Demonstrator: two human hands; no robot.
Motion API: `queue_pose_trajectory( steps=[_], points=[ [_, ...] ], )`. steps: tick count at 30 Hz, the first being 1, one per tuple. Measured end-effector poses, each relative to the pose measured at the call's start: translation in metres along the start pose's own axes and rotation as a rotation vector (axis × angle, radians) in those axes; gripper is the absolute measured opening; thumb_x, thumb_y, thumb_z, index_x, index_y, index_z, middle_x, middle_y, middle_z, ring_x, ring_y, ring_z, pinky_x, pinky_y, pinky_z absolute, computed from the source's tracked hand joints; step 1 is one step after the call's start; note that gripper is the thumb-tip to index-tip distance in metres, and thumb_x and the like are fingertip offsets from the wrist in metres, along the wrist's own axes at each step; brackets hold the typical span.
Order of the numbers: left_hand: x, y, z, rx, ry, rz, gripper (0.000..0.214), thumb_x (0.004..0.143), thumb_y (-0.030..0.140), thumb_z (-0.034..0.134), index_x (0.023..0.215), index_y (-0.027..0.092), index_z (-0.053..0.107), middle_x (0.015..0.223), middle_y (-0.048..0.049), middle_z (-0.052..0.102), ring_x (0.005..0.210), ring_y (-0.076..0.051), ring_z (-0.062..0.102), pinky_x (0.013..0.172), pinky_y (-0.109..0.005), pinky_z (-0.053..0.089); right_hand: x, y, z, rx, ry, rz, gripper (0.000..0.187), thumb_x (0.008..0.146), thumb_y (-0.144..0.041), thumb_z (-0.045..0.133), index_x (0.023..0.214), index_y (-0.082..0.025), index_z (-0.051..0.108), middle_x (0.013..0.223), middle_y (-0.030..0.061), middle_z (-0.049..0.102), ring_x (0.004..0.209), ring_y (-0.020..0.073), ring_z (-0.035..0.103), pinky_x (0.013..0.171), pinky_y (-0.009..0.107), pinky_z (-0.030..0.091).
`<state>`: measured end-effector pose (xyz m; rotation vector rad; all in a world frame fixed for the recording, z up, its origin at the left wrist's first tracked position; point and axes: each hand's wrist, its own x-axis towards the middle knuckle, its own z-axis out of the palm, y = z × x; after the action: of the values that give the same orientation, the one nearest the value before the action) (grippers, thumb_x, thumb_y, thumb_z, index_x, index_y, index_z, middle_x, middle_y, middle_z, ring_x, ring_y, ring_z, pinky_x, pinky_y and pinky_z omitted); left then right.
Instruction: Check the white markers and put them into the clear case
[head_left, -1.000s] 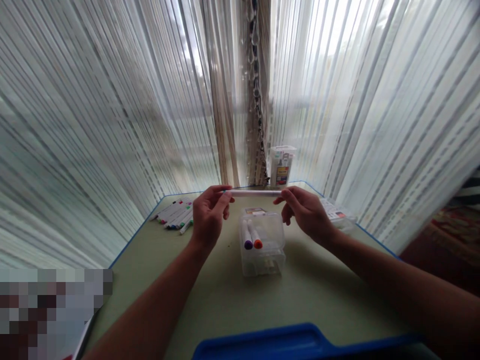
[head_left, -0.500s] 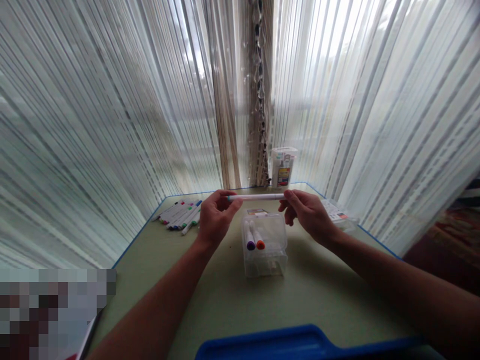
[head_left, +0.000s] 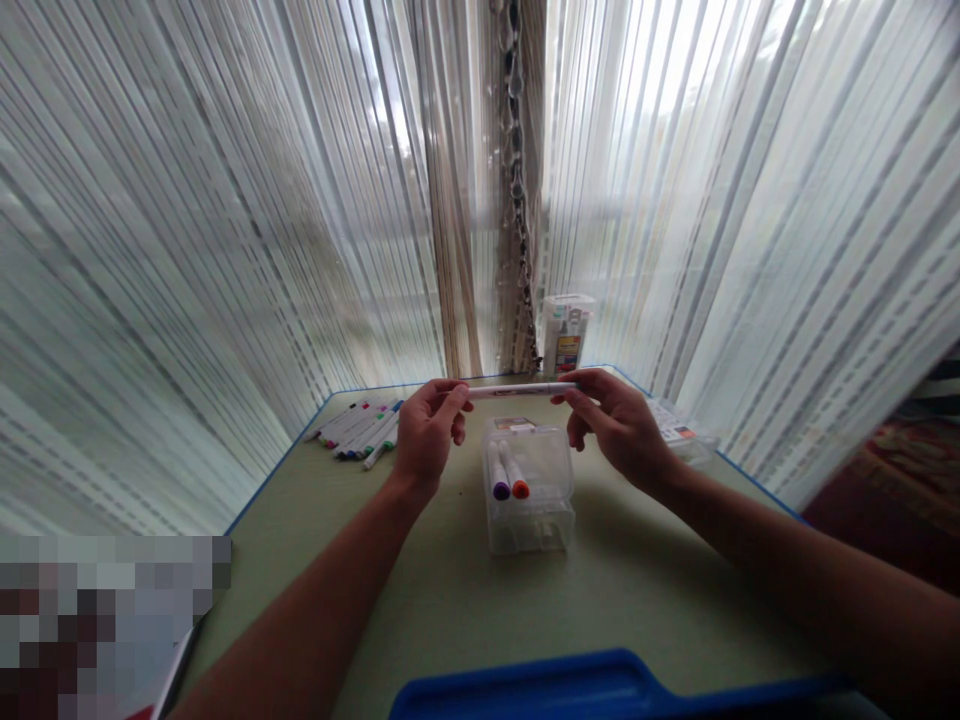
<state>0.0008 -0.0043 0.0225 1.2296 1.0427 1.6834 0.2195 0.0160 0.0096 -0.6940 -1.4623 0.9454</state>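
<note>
Pen (head_left: 517, 390) lies level between two hands, its long axis running side to side, roughly in line with the table's far edge. The left hand (head_left: 427, 430) has its end pinched between thumb and fingers; the right hand (head_left: 619, 420) pinches the other end the same way, its lower fingers loosely curled beneath. Neither hand is nearer to it: both grip it, one at each tip, with the white middle bare between them. The fingers cover both ends, so no cap colour shows.

Held up off the table (head_left: 450, 610), the pen appears beyond the clear box (head_left: 544, 465), which sits midway between the left and right edges. In the box's far part lie a purple-ended pen (head_left: 498, 470) and an orange-ended pen (head_left: 515, 470), side by side, coloured ends toward the near edge. The held pen therefore lies crosswise to that pair, about a quarter turn off.

Loose pens (head_left: 360, 430) lie by the far left corner, beside the left hand and apart from it. An upright case (head_left: 568, 335) stands at the far edge, toward the right corner; a flat case (head_left: 686, 435) lies by the right edge, partly behind the right hand.
</note>
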Motion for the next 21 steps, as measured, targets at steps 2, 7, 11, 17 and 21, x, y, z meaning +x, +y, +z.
queue_pose_trajectory(
  steps=[2, 7, 11, 17, 21],
  points=[
    [-0.0003, 0.0002, -0.0001, 0.001, -0.001, 0.001, 0.023, 0.075, 0.03, 0.072, 0.087, 0.013, 0.065, 0.067, -0.0002, 0.061, 0.047, -0.006, 0.046, 0.04, -0.019, 0.035, 0.0, -0.0003, 0.0002, 0.001, -0.004, 0.0, 0.031, 0.086, -0.042, 0.069, 0.1, -0.017, 0.059, 0.084, 0.0017, 0.067, 0.04, 0.008, 0.056, 0.035, 0.023, 0.044],
    [-0.0016, 0.0011, -0.0008, -0.008, -0.021, 0.007, 0.023, 0.073, 0.028, 0.072, 0.089, 0.013, 0.066, 0.068, 0.0003, 0.061, 0.046, -0.006, 0.046, 0.041, -0.019, 0.036, 0.001, 0.0011, -0.0006, -0.008, -0.002, 0.015, 0.032, 0.086, -0.043, 0.068, 0.101, -0.017, 0.059, 0.083, 0.0017, 0.067, 0.041, 0.0085, 0.057, 0.035, 0.023, 0.045],
    [-0.0021, 0.0008, -0.0015, -0.005, -0.042, 0.03, 0.027, 0.072, 0.025, 0.073, 0.096, 0.014, 0.066, 0.071, 0.0004, 0.062, 0.046, -0.005, 0.045, 0.042, -0.02, 0.036, 0.0017, 0.003, -0.0013, -0.005, -0.004, 0.03, 0.033, 0.086, -0.043, 0.068, 0.101, -0.016, 0.059, 0.085, 0.0023, 0.067, 0.041, 0.0084, 0.057, 0.035, 0.023, 0.045],
    [-0.0025, -0.0005, -0.001, 0.002, -0.059, 0.073, 0.032, 0.071, 0.022, 0.074, 0.102, 0.014, 0.067, 0.074, 0.0013, 0.061, 0.046, -0.005, 0.044, 0.041, -0.021, 0.036, 0.0023, 0.0051, -0.0021, -0.004, 0.011, 0.049, 0.036, 0.084, -0.046, 0.069, 0.101, -0.016, 0.058, 0.086, 0.0023, 0.067, 0.041, 0.0083, 0.057, 0.035, 0.023, 0.044],
    [-0.0026, -0.0005, -0.0005, 0.008, -0.059, 0.092, 0.031, 0.072, 0.023, 0.076, 0.1, 0.013, 0.068, 0.075, 0.0012, 0.062, 0.046, -0.004, 0.044, 0.04, -0.021, 0.036, 0.0023, 0.0055, -0.0023, -0.011, 0.015, 0.055, 0.036, 0.083, -0.046, 0.07, 0.1, -0.016, 0.058, 0.086, 0.0025, 0.068, 0.041, 0.008, 0.056, 0.035, 0.023, 0.044]
  ],
)
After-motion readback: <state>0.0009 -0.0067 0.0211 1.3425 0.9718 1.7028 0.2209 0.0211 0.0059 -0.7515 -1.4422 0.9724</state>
